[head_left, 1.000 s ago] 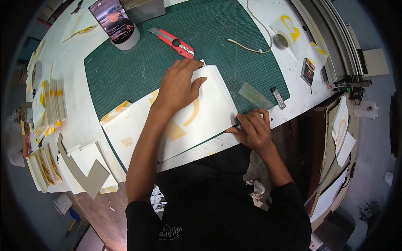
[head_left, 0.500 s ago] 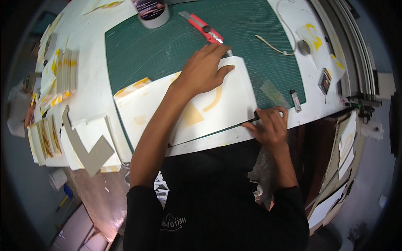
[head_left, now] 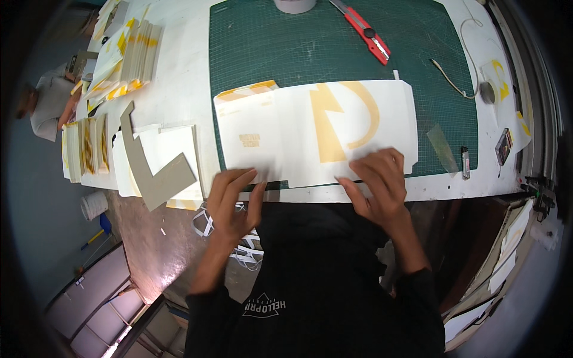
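A white tabletop [head_left: 179, 77] fills the upper view, bright under even light. Below its near edge lies a worn brown floor [head_left: 149, 244]. Grey panels [head_left: 95, 298] sit toward the lower left corner.

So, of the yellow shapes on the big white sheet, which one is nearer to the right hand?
The curved arc, at the right of the white sheet, above the right hand. The angular arrow-like shape lies further left.

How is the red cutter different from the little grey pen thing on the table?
The red cutter is bright red, longer, and lies slanted on the green mat far from the hands. The grey pen-like tool is pale, shorter, and lies straight near the right hand, just off the mat's edge. Nobody holds either.
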`<state>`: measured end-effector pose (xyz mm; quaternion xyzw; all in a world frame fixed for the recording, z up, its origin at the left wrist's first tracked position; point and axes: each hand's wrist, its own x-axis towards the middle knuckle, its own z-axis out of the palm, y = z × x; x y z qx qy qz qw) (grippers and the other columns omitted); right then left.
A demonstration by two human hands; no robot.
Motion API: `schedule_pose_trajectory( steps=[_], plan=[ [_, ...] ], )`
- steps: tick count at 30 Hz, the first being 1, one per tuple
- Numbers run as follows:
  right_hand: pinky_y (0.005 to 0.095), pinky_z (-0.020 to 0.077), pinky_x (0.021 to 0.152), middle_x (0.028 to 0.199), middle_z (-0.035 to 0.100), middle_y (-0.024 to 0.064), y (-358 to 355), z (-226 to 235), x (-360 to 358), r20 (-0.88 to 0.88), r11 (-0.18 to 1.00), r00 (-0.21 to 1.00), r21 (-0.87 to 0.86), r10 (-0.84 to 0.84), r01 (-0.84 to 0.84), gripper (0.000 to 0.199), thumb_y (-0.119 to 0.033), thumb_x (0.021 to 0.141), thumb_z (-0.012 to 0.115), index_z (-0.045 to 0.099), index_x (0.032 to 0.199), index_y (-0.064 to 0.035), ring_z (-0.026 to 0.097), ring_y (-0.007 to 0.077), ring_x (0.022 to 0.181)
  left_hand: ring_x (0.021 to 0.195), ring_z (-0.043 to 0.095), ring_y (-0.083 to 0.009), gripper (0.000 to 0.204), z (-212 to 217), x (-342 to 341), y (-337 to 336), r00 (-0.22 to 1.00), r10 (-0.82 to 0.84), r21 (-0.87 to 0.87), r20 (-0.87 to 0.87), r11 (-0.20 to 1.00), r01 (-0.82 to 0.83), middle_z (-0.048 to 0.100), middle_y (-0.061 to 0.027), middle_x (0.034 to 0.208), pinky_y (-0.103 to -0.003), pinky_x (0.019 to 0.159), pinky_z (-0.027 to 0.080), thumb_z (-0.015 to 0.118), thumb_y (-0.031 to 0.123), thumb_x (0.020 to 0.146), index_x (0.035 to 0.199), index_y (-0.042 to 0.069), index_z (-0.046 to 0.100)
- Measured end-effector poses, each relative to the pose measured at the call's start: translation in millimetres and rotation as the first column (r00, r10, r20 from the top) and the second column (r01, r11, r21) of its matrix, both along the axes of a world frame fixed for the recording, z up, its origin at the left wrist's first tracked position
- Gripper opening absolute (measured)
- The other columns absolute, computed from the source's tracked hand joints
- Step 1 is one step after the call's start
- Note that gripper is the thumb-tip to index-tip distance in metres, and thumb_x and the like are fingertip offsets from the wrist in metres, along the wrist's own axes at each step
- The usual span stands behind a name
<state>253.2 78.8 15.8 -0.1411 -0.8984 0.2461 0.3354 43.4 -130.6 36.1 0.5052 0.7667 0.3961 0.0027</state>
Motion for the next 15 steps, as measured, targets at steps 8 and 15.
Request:
schedule_pose_trajectory(
  steps=[8,15],
  plan=[
    [0.0487,0.0451,0.104,0.109,0.073,0.0164,54.4,7.6,-126.2,0.107,0.953,0.986,-0.287,0.128,-0.092,0.038,-0.011,0.090,0.072,0.067,0.127,-0.0023,0.066,0.0353,0.111,0.142,0.052,-0.0381,0.051,19.0,84.6,-43.5,0.094,0.026,0.025,0.995,0.864,-0.504,0.049,-0.0304,0.152,-0.047,0.119,0.044,0.058,0.013,0.106,0.151,-0.001,0.039],
    [0.0448,0.0539,0.102,0.112,0.074,0.0164,65.0,-0.1,-173.1,0.357,0.929,0.901,-0.353,0.247,-0.115,0.054,-0.005,0.084,0.067,0.061,0.138,-0.0028,0.069,0.0316,0.110,0.150,0.042,-0.0452,0.054,18.9,72.3,-36.4,-0.171,-0.125,-0.009,0.977,0.782,-0.624,0.040,-0.0415,0.153,-0.051,0.129,0.033,0.056,0.018,0.107,0.150,-0.006,0.034]
  ],
)
